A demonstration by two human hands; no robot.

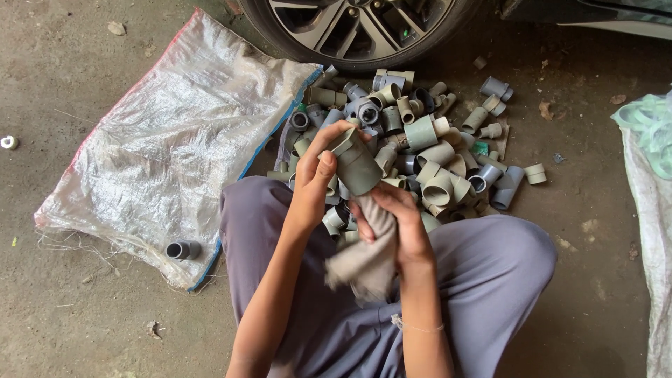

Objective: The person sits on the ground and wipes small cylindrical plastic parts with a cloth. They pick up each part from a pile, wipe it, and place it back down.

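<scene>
My left hand [316, 183] is closed around a grey plastic pipe fitting [355, 164], held up over my lap with its open end tilted away. My right hand [397, 222] grips a crumpled grey-brown cloth [365, 260] and presses it against the lower end of that fitting. Just beyond my hands lies a pile of several grey and beige pipe fittings [427, 150] on the concrete floor.
A flattened white woven sack [175, 140] lies on the left, with one dark grey coupling [183, 249] on its near edge. A car wheel [353, 28] stands behind the pile. Another sack with green rings [651, 129] is at the right edge. My grey-trousered knees [490, 273] frame my hands.
</scene>
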